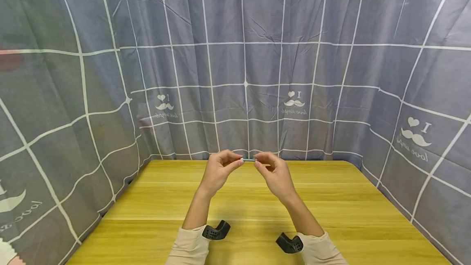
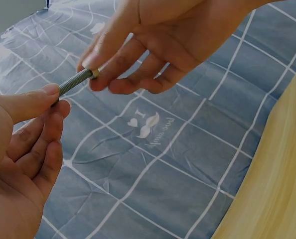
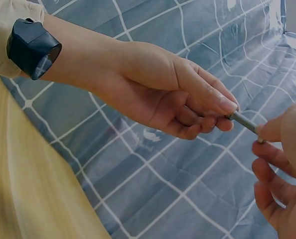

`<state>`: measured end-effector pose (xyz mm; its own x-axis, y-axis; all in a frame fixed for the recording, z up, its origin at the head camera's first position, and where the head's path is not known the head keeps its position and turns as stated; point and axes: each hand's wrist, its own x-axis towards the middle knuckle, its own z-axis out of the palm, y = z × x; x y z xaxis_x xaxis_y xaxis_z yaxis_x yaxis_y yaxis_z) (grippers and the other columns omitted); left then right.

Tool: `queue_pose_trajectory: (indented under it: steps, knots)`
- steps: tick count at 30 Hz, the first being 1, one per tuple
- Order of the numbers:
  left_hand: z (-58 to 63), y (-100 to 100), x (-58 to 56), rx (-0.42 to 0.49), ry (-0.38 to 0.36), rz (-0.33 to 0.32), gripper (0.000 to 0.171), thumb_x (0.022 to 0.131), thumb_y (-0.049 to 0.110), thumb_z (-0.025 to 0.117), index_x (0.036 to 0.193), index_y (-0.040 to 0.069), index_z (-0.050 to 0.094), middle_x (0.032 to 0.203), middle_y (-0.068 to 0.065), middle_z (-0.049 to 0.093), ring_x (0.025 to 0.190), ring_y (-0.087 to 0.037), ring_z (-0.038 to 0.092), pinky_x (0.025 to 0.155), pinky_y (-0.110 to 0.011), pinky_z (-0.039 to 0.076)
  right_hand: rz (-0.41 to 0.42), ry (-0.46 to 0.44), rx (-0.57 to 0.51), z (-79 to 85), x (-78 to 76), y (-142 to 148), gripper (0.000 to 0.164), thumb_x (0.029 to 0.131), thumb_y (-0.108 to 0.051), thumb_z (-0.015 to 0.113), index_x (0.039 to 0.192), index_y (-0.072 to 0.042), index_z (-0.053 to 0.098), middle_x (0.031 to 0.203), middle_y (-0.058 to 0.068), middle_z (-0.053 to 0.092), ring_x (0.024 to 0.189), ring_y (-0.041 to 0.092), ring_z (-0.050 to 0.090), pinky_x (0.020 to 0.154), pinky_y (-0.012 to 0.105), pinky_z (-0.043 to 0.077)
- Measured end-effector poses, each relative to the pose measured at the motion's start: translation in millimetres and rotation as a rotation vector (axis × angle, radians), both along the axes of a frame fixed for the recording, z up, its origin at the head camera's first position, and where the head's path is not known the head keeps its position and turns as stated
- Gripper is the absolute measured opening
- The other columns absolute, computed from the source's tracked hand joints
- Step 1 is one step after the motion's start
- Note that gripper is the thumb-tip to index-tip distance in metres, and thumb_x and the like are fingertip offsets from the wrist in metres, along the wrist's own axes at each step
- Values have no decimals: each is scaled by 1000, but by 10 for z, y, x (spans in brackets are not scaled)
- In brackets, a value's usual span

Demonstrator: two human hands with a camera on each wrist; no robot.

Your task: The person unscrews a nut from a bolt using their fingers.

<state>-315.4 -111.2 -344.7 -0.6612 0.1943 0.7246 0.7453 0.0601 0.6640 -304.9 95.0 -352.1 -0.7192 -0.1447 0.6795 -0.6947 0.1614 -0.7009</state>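
A grey threaded bolt (image 2: 74,83) is held up between both hands, above the far edge of the table. My left hand (image 1: 215,173) pinches one end of it between thumb and index finger, hiding that end. A small brass-coloured nut (image 2: 94,73) sits at the other end, where the thumb and index finger of my right hand (image 1: 278,177) pinch it. In the right wrist view the bolt's shaft (image 3: 245,123) spans the short gap between the fingertips. The remaining fingers of both hands are loosely bent.
Below the hands lies a yellow wood-grain table (image 1: 243,203). Grey curtains (image 1: 228,64) with a white grid and printed moustaches surround it on the back and sides. Black wrist cameras (image 1: 216,230) are worn over the beige sleeves (image 1: 189,246).
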Motion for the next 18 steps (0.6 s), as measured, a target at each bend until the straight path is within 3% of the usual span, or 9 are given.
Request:
queue_pose_trajectory:
  steps: [4, 11, 15, 18]
  knots:
    - [2, -6, -1, 3, -3, -5, 9, 94, -2, 74, 102, -5, 76, 93, -15, 74, 86, -34, 71, 80, -30, 58, 37, -2, -10, 8, 6, -3, 26, 100, -8, 71, 126, -6, 69, 122, 9, 68, 110, 26, 66, 92, 42, 55]
    - [3, -11, 3, 6, -1, -8, 9, 94, -1, 74, 102, -5, 76, 94, -18, 74, 86, -24, 72, 80, -29, 58, 46, -24, -68, 19, 9, -14, 13, 101, -6, 68, 111, 0, 74, 104, 17, 72, 95, 32, 71, 85, 30, 57]
    - [3, -8, 2, 3, 8, -11, 10, 94, -4, 73, 103, -8, 75, 94, -19, 73, 86, -23, 71, 80, -30, 58, 79, -4, -69, 26, 23, -11, 22, 97, 0, 71, 119, 0, 70, 121, 16, 68, 111, 36, 68, 94, 35, 56]
    - [2, -12, -1, 2, 11, -15, 10, 94, -5, 72, 103, -9, 74, 95, -19, 73, 87, -30, 72, 80, -31, 59, 76, -23, -55, 27, 27, -9, 29, 99, -5, 72, 128, -4, 67, 130, 14, 65, 118, 33, 65, 97, 39, 54]
